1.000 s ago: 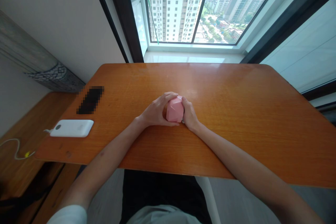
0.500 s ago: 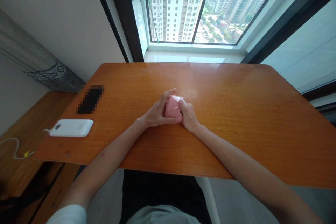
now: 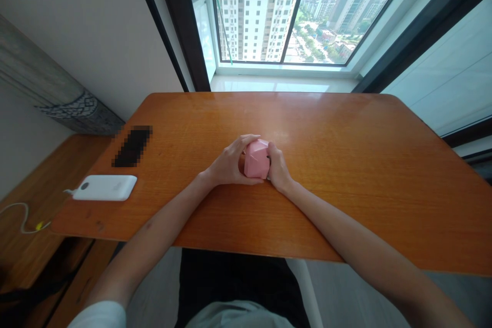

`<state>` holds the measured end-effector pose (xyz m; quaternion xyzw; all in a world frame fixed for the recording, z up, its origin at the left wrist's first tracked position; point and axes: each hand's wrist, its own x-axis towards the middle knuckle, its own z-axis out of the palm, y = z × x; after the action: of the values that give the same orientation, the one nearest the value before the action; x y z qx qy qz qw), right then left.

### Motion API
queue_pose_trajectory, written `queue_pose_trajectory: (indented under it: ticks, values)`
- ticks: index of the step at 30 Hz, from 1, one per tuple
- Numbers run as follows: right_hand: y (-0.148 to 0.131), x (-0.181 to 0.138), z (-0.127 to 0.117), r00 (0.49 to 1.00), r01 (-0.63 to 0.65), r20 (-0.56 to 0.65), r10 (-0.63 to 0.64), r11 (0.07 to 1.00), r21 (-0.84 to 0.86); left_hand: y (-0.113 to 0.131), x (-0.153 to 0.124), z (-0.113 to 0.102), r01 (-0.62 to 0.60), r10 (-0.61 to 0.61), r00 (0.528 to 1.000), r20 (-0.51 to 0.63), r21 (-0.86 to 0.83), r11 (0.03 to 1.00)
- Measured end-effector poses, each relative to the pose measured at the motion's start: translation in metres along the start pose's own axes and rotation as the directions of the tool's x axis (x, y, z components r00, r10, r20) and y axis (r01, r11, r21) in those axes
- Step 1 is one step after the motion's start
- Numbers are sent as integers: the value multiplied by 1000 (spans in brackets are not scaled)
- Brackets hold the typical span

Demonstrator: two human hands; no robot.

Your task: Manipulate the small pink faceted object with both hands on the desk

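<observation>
At frame centre, pink block (image 3: 257,160): rested on the wooden table (image 3: 346,174), clasped from both sides.
Left hand (image 3: 228,164): curled around the block's left face (fingers over its top edge).
Right hand (image 3: 277,169): closed against its right face.
Left of frame, white power bank (image 3: 104,187): lay well apart.

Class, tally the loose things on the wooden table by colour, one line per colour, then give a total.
Pink: 1, the faceted block, held between the left hand and the right hand
White: 1, the power bank
Black: 1, a blurred flat thing
Total: 3
</observation>
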<state>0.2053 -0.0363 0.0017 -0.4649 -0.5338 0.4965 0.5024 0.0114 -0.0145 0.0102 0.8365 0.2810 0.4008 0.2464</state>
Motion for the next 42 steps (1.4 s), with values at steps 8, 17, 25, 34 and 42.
queue_pose_trajectory:
  ticks: [8,17,25,34,42]
  values:
    - [-10,-5,0,994,109,55,-99,972,-206,-2,0,6,286,-261,958,120,-317,904]
    - [-5,1,0,1000,-29,8,29,1000,-1,-16,-6,5,-19,23,997,68,-49,999]
    - [-2,3,2,999,-44,-14,45,999,20,-5,1,2,-158,157,987,43,22,987]
    - [-12,-8,0,953,294,168,-252,905,-307,-4,-3,6,215,-194,976,94,-348,913]
    - [-10,-5,0,981,176,120,-152,959,-222,-12,-5,6,50,-48,999,15,-247,968]
